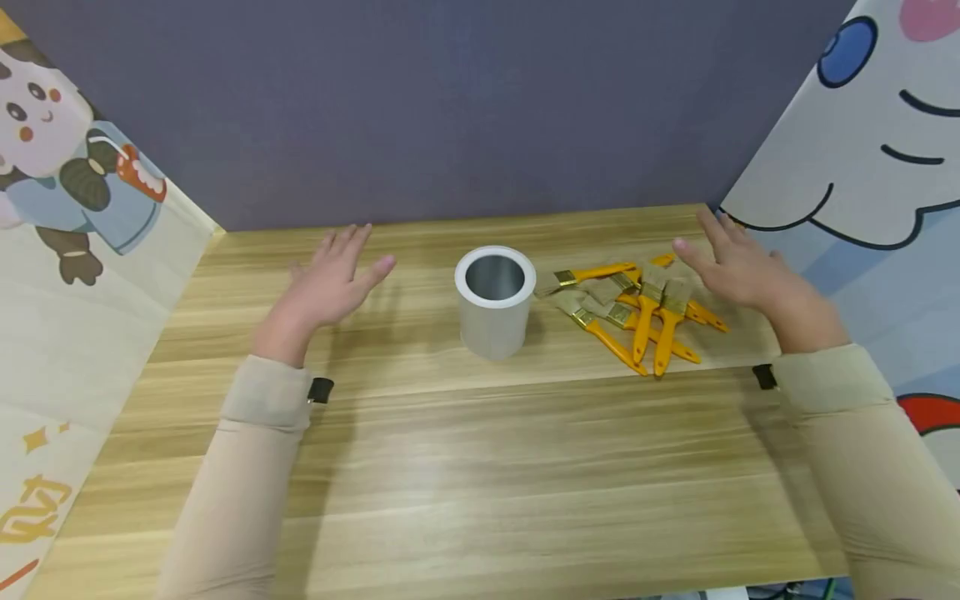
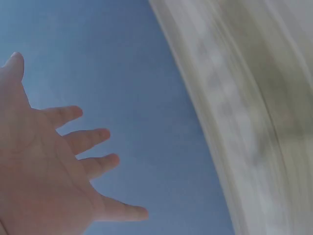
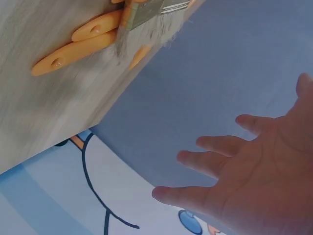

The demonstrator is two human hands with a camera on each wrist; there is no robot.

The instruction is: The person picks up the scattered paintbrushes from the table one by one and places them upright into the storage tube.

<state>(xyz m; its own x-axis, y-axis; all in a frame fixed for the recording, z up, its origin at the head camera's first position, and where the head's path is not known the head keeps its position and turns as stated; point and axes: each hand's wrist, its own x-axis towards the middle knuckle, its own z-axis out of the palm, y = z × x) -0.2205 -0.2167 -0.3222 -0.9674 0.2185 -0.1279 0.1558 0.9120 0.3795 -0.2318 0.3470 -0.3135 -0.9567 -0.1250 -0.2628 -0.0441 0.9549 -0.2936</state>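
Observation:
My left hand [image 1: 324,285] hovers over the left part of the table with fingers spread and holds nothing. In the left wrist view the palm of that left hand [image 2: 44,171] shows, fingers straight. To the right, my right hand [image 1: 742,265] is held up with spread fingers, also without anything in it. Nearest to it lies a loose pile of paintbrushes [image 1: 643,329] with orange handles and pale bristles. Some of these paintbrushes [image 3: 78,51] appear in the right wrist view, apart from the right hand [image 3: 259,171]. Between the hands stands an upright white cylindrical container [image 1: 493,321], open at the top.
The wooden table [image 1: 450,475] meets a dark grey-blue wall [image 1: 465,108] at the back. Cartoon-printed panels stand at the left [image 1: 90,333] and right [image 1: 847,158]. Beyond the table's front edge, cables and a white object [image 1: 723,593] show at the lower right.

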